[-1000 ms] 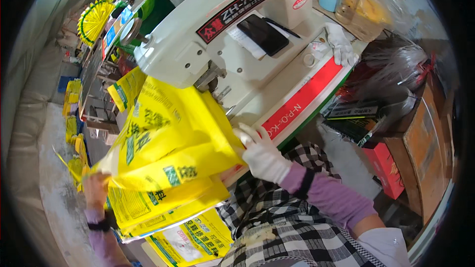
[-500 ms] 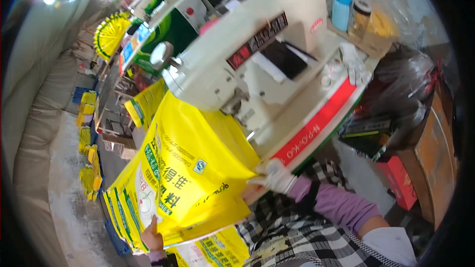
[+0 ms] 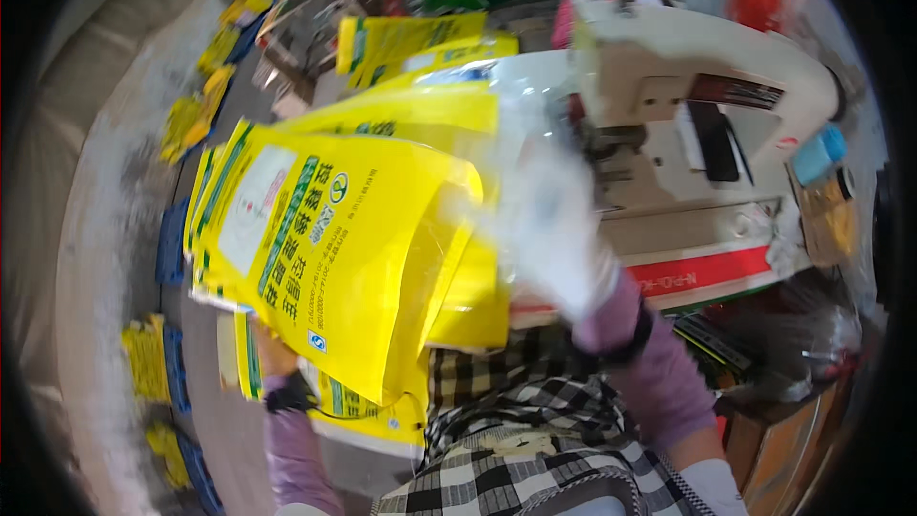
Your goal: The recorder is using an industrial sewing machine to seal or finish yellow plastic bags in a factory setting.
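A yellow printed bag [image 3: 358,220] lies tilted in front of me, with more yellow bags layered under it. My left hand [image 3: 275,354] is at its near left edge, closed on it; its fingers are mostly hidden beneath the bag. At the bag's right end, my right hand [image 3: 554,229] wears a white glove. Motion smears its fingers, so whether it touches the bag cannot be told. Just beyond the glove stands a cream sewing machine [image 3: 659,57], its needle area partly behind the blur.
A dark phone [image 3: 714,139] rests on the machine bed. A blue bottle [image 3: 820,155] and another white glove [image 3: 786,247] are at the right. Below stands a cardboard box [image 3: 788,449]. Yellow bundles [image 3: 145,358] line the left side. More yellow bags [image 3: 420,38] lie beyond.
My view has turned, so the machine sits farther right. The bag has come away from the needle area toward the left. My right hand has risen from the near table edge over the bag's right end.
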Demonstrator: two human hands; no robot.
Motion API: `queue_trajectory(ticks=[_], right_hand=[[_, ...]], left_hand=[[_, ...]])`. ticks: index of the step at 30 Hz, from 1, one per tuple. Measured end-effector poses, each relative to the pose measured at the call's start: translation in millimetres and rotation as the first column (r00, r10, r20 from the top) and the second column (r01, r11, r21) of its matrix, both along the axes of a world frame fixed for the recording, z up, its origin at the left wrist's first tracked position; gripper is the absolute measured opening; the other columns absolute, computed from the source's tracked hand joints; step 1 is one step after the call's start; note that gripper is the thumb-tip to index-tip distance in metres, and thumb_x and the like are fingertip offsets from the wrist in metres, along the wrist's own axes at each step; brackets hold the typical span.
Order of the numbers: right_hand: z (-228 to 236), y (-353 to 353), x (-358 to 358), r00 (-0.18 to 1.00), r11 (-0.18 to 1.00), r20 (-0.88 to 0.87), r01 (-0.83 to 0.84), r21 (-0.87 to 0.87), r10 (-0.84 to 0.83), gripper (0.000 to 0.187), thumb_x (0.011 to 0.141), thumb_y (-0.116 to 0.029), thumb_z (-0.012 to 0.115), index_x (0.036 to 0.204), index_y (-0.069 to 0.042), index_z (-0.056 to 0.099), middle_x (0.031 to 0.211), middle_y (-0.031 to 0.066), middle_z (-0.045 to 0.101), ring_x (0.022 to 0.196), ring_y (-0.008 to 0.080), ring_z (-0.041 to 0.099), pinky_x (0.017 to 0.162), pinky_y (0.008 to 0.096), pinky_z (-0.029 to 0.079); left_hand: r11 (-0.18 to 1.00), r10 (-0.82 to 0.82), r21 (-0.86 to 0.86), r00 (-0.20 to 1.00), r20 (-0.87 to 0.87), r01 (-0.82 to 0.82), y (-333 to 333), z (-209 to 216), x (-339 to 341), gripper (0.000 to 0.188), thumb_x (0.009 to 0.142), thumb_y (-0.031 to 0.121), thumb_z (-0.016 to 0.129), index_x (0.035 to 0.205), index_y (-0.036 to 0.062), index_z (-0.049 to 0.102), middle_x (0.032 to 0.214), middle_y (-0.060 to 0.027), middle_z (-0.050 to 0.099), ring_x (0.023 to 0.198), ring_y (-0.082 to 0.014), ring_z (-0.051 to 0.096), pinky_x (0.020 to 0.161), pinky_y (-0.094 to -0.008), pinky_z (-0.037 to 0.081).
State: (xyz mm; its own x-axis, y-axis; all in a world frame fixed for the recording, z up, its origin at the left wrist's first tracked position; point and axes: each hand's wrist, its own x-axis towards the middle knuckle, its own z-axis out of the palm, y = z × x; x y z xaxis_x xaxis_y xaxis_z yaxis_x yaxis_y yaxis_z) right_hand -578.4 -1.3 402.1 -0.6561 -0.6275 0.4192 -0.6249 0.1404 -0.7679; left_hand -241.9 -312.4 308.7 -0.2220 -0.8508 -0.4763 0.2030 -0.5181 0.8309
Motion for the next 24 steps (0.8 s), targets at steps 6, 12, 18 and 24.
queue_trajectory(ticks=[6, 12, 18, 24], right_hand=[[-157, -79, -21, 0.972, 0.898, 0.052, -0.233, 0.375, 0.23, 0.056, 0.091, -0.039, 0.054, 0.133, -0.003, 0.047, 0.122, 0.0235, 0.057, 0.115, 0.0373, 0.053, 0.099, 0.042, 0.04], [-134, -84, 24, 0.94, 0.934, 0.273, -0.273, 0.232, 0.207, 0.038, 0.095, -0.02, 0.047, 0.131, -0.013, 0.054, 0.102, 0.0226, 0.065, 0.08, 0.0358, 0.063, 0.073, 0.0418, 0.05], [-154, -107, 153, 0.783, 0.789, -0.183, -0.523, 0.322, 0.594, 0.043, 0.086, -0.004, 0.049, 0.126, -0.018, 0.059, 0.078, 0.0106, 0.062, 0.062, 0.0282, 0.06, 0.057, 0.0376, 0.049], [-276, -127, 241, 0.721, 0.701, -0.063, -0.645, 0.306, 0.691, 0.042, 0.082, -0.002, 0.049, 0.12, -0.016, 0.062, 0.084, 0.0169, 0.064, 0.077, 0.0327, 0.063, 0.069, 0.0424, 0.05]], left_hand=[[0.965, -0.261, 0.015, 0.962, -0.078, 0.263, 167, -55, 10, 0.049, 0.099, 0.036, 0.044, 0.136, 0.0036, 0.041, 0.138, -0.0095, 0.049, 0.121, -0.0234, 0.051, 0.101, -0.0393, 0.042], [0.985, 0.096, -0.155, 0.985, 0.142, -0.073, 177, -78, 60, 0.028, 0.1, 0.022, 0.046, 0.111, -0.0017, 0.057, 0.106, -0.0068, 0.065, 0.091, -0.0157, 0.061, 0.081, -0.0298, 0.048], [0.823, 0.539, -0.563, 0.41, 0.736, -0.07, 206, -165, 190, 0.031, 0.096, 0.022, 0.048, 0.086, -0.0049, 0.059, 0.077, -0.0211, 0.063, 0.071, -0.0291, 0.063, 0.064, -0.0402, 0.046], [0.91, 0.409, -0.39, 0.152, 0.9, -0.138, 305, -204, 257, 0.029, 0.095, 0.022, 0.048, 0.089, -0.0029, 0.062, 0.082, -0.0241, 0.065, 0.077, -0.0408, 0.064, 0.065, -0.0463, 0.048]])
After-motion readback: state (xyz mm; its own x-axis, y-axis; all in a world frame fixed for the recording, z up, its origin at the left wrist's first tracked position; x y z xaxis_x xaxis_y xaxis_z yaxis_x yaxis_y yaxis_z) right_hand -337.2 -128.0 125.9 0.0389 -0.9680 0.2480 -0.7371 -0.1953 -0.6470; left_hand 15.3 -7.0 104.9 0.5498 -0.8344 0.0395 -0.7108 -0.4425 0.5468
